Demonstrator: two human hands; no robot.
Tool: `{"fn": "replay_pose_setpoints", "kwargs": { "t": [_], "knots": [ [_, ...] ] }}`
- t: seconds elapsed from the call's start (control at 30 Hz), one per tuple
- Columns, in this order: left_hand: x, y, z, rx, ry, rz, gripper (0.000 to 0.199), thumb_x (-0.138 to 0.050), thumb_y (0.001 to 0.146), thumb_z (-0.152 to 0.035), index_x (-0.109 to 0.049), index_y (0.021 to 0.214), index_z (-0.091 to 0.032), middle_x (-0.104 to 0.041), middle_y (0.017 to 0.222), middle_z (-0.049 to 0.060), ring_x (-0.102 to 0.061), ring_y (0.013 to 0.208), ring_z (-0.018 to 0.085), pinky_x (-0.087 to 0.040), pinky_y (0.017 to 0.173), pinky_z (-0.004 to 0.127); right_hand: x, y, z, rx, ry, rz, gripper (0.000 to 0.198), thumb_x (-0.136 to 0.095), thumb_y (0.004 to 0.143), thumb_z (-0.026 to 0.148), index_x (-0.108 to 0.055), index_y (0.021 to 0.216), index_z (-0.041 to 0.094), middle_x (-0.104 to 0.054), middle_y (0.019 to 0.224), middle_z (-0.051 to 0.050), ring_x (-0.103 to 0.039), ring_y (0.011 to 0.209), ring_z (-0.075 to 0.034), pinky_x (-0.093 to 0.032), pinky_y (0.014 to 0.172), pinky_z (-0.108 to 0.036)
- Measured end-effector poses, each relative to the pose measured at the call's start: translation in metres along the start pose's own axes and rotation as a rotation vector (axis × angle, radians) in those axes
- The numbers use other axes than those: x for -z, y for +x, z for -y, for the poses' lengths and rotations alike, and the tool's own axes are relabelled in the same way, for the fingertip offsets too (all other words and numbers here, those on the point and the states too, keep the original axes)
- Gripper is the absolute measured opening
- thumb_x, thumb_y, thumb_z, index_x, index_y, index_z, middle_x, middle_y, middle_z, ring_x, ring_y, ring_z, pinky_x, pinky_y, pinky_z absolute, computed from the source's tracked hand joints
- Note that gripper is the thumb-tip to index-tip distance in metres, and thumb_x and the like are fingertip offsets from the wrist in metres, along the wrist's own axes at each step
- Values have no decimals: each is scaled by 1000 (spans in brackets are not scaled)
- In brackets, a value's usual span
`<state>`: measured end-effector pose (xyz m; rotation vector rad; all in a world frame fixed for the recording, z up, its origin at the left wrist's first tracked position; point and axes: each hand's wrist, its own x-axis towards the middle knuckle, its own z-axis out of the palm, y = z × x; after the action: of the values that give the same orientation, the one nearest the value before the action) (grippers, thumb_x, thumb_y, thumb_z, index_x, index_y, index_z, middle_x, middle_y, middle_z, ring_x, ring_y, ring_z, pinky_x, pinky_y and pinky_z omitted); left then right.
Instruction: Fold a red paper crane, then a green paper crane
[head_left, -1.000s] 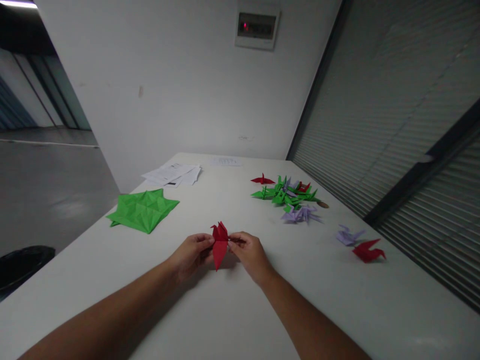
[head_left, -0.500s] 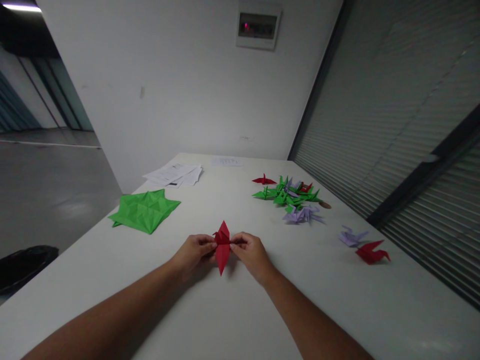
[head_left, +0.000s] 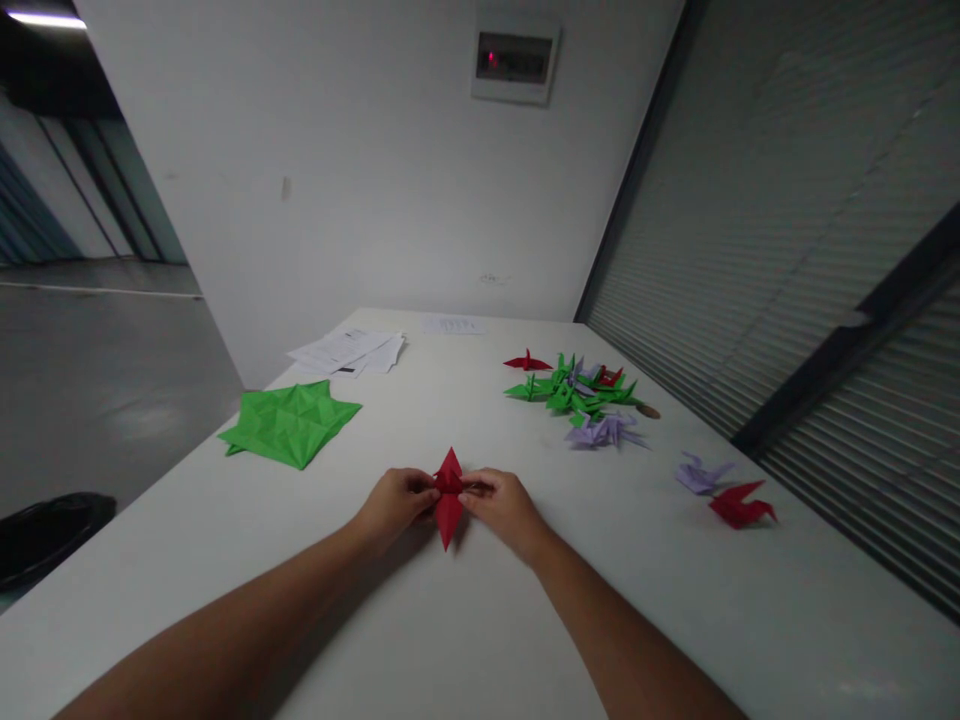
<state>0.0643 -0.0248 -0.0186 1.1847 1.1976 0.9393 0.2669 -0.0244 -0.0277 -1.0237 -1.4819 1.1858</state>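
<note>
A red origami crane is held just above the white table, its two pointed wings spread away from me and toward me. My left hand pinches its left side between thumb and fingers. On the opposite side, the thumb and fingers of my right hand close on the crane too. My fingertips partly cover its middle. Off to the right sit another red paper crane and a lilac one, both apart from my hands.
Several green, lilac and red cranes form a pile at the back right. Creased green paper sheets lie at the left, with printed papers behind. A black-lined bin stands beyond the table's left edge. Window blinds border the right side.
My left hand has shifted slightly right, closer to my right hand. The small red point at the crane's left has lowered or become covered. Both hands still grip it.
</note>
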Motion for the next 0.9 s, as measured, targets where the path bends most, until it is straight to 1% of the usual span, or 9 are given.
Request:
{"fn": "replay_pose_setpoints", "kwargs": {
  "t": [0.13, 0.23, 0.33, 0.47, 0.53, 0.63, 0.7, 0.8, 0.9],
  "knots": [
    [-1, 4, 2, -1, 54, 13, 30, -86, 71, -25, -71, 94, -13, -70, 71, 4, -68, 57, 18, -56, 54, 28, 3, 2, -2, 2, -167, 1, 26, -79, 70, 29, -81, 93, 16, -80, 93, -10, -74, 85, -26, -58, 82, -41],
    [0, 6, 4, -15, 57, 15, 38, -86, 71, -24, -69, 103, -17, -70, 74, 3, -68, 57, 18, -57, 53, 28, 4, 2, -2, -16, -191, 12, 28, -77, 71, 26, -81, 97, 16, -80, 93, -10, -74, 85, -26, -58, 80, -40],
    [1, 8, 5, -35, 39, 30, 45, -88, 69, -22, -69, 109, -19, -70, 75, 2, -67, 55, 16, -55, 51, 25, 4, 3, -3, -2, -213, 25, 23, -74, 73, 23, -81, 94, 16, -80, 90, -9, -73, 82, -25, -58, 78, -37],
    [2, 11, 5, -3, 83, 51, 32, -86, 70, -23, -74, 98, -15, -72, 73, 3, -66, 55, 16, -52, 50, 22, 3, 3, -4, -6, -236, 38, 19, -73, 74, 22, -81, 90, 16, -79, 83, -7, -71, 75, -22, -57, 72, -34],
    [2, 13, 5, 0, 116, 49, 30, -85, 70, -23, -75, 97, -15, -72, 71, 3, -67, 55, 16, -52, 49, 23, 3, 3, -4, -7, -247, 38, 19, -72, 74, 21, -81, 89, 16, -79, 83, -7, -71, 75, -22, -56, 72, -33],
    [2, 13, 6, -25, 161, 50, 31, -83, 70, -22, -76, 99, -16, -71, 68, 2, -66, 53, 16, -49, 47, 22, 1, 3, -4, 3, -266, 34, 21, -72, 72, 16, -82, 90, 17, -80, 86, -8, -73, 78, -24, -57, 73, -34],
    [2, 12, 4, -47, 204, 45, 28, -82, 69, -21, -76, 96, -16, -71, 67, 2, -65, 51, 16, -47, 46, 21, 0, 3, -4, 9, -266, 32, 23, -72, 71, 14, -82, 92, 17, -80, 89, -8, -74, 80, -25, -58, 75, -36],
    [3, 9, 0, -75, 311, 42, 23, -80, 70, -22, -75, 91, -16, -71, 64, 1, -63, 47, 15, -42, 43, 20, -1, 3, -3, 13, -258, 25, 25, -74, 71, 15, -81, 94, 18, -80, 93, -8, -74, 84, -26, -59, 79, -38],
    [5, 7, -2, -96, 367, 80, 20, -77, 73, -24, -75, 91, -18, -69, 61, 0, -57, 40, 12, -35, 40, 19, -1, 2, -2, 18, -245, 31, 26, -74, 72, 17, -81, 97, 18, -80, 94, -7, -74, 87, -26, -59, 82, -38]
  ]
}}
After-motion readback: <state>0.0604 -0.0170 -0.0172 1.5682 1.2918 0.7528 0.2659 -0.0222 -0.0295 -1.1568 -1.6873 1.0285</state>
